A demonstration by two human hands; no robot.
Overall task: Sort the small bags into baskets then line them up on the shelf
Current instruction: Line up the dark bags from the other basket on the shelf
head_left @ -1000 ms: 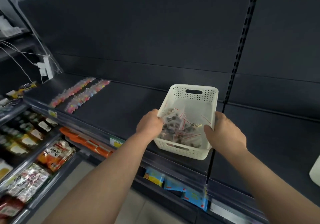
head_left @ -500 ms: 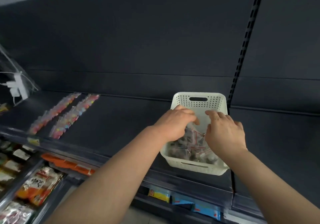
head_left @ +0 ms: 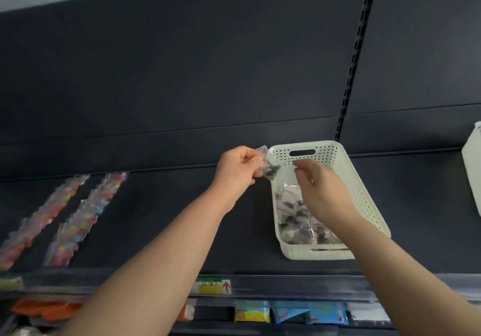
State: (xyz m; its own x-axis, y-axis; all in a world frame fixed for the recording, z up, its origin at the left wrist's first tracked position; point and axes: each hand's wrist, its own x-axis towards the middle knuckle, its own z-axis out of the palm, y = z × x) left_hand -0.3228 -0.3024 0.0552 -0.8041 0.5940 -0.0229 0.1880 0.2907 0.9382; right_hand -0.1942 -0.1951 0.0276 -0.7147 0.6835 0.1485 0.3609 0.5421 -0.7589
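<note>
The left hand [head_left: 238, 166] pinches a small clear bag [head_left: 270, 171] beside the far-left corner of the white basket [head_left: 362, 193] on the shelf [head_left: 156, 200]. The right hand [head_left: 321, 194] hovers over the basket's other bags [head_left: 295, 227], fingers loosely curled, empty.

Dim, even light from above leaves the dark shelf [head_left: 161, 218] nearly shadowless, while motion blur smears the coloured bags [head_left: 78, 216] at left and wide-angle distortion bends the edges.
</note>
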